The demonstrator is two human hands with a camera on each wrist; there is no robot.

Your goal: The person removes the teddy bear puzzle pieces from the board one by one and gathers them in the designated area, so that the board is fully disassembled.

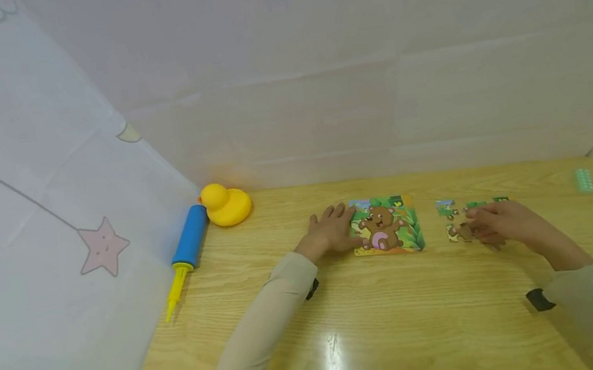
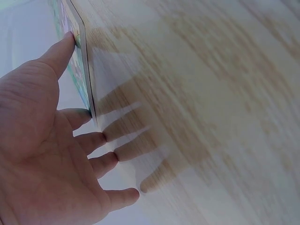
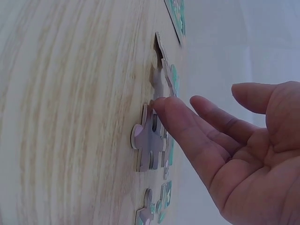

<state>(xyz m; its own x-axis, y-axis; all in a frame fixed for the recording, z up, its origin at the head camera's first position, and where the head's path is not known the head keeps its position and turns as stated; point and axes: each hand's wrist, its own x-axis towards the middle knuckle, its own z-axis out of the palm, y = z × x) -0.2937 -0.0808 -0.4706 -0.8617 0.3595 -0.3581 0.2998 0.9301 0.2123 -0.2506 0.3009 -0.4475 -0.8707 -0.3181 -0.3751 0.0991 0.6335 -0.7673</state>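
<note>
My left hand (image 1: 329,232) lies at the left edge of a bear picture board (image 1: 383,227), fingers extended. In the left wrist view, the thumb rests on the board's face (image 2: 79,70), and the nearest fingertip touches its edge; the other fingertips are on the table. To the right, my right hand (image 1: 506,223) is over loose jigsaw pieces (image 1: 446,207), partly hiding them. In the right wrist view, one fingertip touches the pieces (image 3: 146,140), while the thumb stands apart from the other fingers. Several pieces lie close together, some edges tilted up.
A yellow rubber duck (image 1: 227,206) sits at the back left, beside a blue and yellow hand pump (image 1: 191,240). A small mint-green bumpy object (image 1: 584,181) is at the far right. White printed sheets (image 1: 321,115) border the wooden table (image 1: 399,313) at the back and sides.
</note>
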